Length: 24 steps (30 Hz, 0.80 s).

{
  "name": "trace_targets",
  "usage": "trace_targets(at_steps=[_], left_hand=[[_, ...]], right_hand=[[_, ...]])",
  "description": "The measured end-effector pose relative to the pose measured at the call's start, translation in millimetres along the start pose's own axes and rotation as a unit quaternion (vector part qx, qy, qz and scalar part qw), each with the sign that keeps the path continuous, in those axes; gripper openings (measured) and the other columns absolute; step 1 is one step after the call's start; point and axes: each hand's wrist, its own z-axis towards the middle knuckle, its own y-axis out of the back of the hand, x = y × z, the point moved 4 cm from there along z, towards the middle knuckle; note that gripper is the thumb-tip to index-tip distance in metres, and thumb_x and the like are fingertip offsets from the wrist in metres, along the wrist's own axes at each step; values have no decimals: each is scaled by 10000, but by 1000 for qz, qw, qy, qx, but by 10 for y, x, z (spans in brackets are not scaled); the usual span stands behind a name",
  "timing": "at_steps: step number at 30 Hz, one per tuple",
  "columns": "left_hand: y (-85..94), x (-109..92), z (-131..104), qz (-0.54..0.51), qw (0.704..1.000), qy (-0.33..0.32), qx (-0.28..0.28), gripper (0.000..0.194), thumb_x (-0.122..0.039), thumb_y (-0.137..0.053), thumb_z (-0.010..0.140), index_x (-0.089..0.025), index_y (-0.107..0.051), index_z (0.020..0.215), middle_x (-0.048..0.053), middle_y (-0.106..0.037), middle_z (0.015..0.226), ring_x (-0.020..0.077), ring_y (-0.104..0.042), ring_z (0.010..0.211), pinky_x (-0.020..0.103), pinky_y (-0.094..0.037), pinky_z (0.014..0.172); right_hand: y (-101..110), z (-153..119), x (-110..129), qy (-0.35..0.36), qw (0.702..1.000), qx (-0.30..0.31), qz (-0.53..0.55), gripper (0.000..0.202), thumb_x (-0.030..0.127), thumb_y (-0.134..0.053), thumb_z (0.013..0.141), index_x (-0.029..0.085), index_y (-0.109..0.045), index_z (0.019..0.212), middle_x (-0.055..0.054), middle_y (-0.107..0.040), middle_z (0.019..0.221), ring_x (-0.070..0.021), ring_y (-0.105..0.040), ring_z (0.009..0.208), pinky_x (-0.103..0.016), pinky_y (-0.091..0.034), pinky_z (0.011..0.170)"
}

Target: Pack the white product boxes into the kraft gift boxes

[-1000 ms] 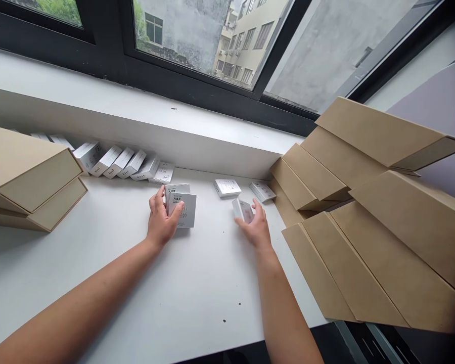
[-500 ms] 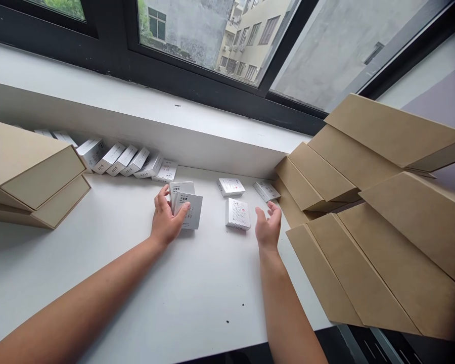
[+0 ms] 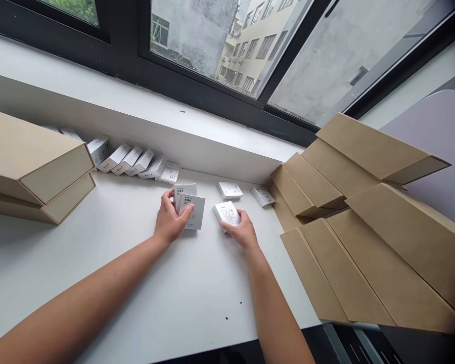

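In the middle of the white table [image 3: 197, 283], my left hand [image 3: 170, 220] is closed around two small white boxes [image 3: 195, 215] with printed fronts, held upright and overlapping, thumb across the front one. To their right my right hand [image 3: 243, 230] grips another small white box [image 3: 226, 214] between thumb and fingers, tilted, its printed face up. Just behind it a white box [image 3: 229, 190] lies flat on the table. One more white box [image 3: 263, 196] lies beside the brown cartons at the right.
A leaning row of small white boxes [image 3: 129, 161] runs along the sill wall. Large brown boxes [image 3: 34, 162] are stacked at the left. Several brown cartons [image 3: 364, 242] with slanting panels fill the right side. Behind stands a dark-framed window [image 3: 212, 86].
My right hand has moved left from its open pose and taken hold of the nearer white box, tilting it and shifting it left. My left hand keeps its two boxes.
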Motion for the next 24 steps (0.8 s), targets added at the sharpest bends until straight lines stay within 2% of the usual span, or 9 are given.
trace_targets(at_steps=[3, 6, 7, 9, 11, 14, 17, 21, 24], left_hand=[[-2, 6, -1, 2, 1000, 0, -1, 671, -524, -646, 839, -269, -318, 1365, 95, -508, 1423, 259, -604, 1102, 437, -494, 928], [-3, 15, 1, -4, 1000, 3, -2, 693, -526, -649, 837, -274, -294, 1376, 99, -500, 1427, 265, -605, 1115, 439, -499, 918], [-2, 17, 3, -8, 1000, 3, -2, 700, -528, -646, 838, -276, -284, 1382, 101, -495, 1431, 265, -606, 1116, 440, -501, 915], [2, 19, 6, -14, 1000, -1, -4, 699, -529, -642, 842, -277, -282, 1384, 102, -489, 1434, 267, -604, 1127, 444, -498, 923], [6, 23, 10, -21, 1000, -3, -5, 674, -524, -641, 844, -275, -306, 1373, 103, -494, 1427, 269, -602, 1137, 443, -495, 925], [12, 40, 21, -53, 998, 13, -12, 648, -525, -644, 845, -277, -338, 1359, 102, -503, 1418, 252, -613, 1102, 406, -514, 865], [11, 54, 41, -92, 995, 30, -18, 621, -535, -652, 843, -266, -385, 1335, 95, -521, 1410, 223, -609, 1056, 352, -521, 790], [-9, 54, 77, -140, 990, 26, -5, 549, -537, -655, 841, -245, -475, 1270, 89, -572, 1363, 200, -605, 1006, 311, -509, 738], [-26, 50, 94, -162, 986, 24, 19, 430, -517, -630, 863, -226, -547, 1168, 84, -651, 1246, 194, -627, 959, 328, -506, 780]], right_hand=[[53, -104, 107, 27, 999, -17, -25, 636, 453, -769, 653, 271, -507, 1203, -44, -683, 1135, -222, -679, 848, -337, -571, 664], [135, -185, 237, 115, 977, -124, -127, 431, 374, -655, 760, 266, -553, 1165, -76, -637, 1219, -269, -635, 1021, -407, -542, 843], [131, -204, 262, 142, 969, -136, -151, 393, 363, -632, 781, 264, -572, 1157, -84, -631, 1227, -282, -617, 1064, -433, -522, 899], [80, -220, 272, 183, 967, -99, -146, 389, 407, -656, 792, 268, -601, 1150, -84, -644, 1217, -294, -596, 1113, -460, -491, 973], [52, -203, 254, 194, 976, -57, -81, 416, 513, -681, 792, 261, -624, 1118, -78, -668, 1185, -285, -602, 1115, -457, -484, 1003], [163, -45, 216, 127, 986, -104, -13, 461, 628, -503, 887, 223, -629, 1067, -92, -677, 1166, -263, -605, 1129, -437, -466, 1032], [276, 297, 265, 49, 989, -136, -33, 600, 672, -409, 900, 198, -566, 1231, -128, -597, 1337, -296, -508, 1289, -462, -409, 1089], [143, 872, 434, 12, 994, -68, -89, 1008, 702, -660, 712, 157, -338, 1496, -182, -370, 1567, -351, -233, 1496, -508, -263, 1193], [-97, 1173, 513, -12, 992, -20, -128, 1293, 614, -811, 555, 94, -178, 1556, -247, -310, 1585, -380, -243, 1494, -529, -230, 1205]])
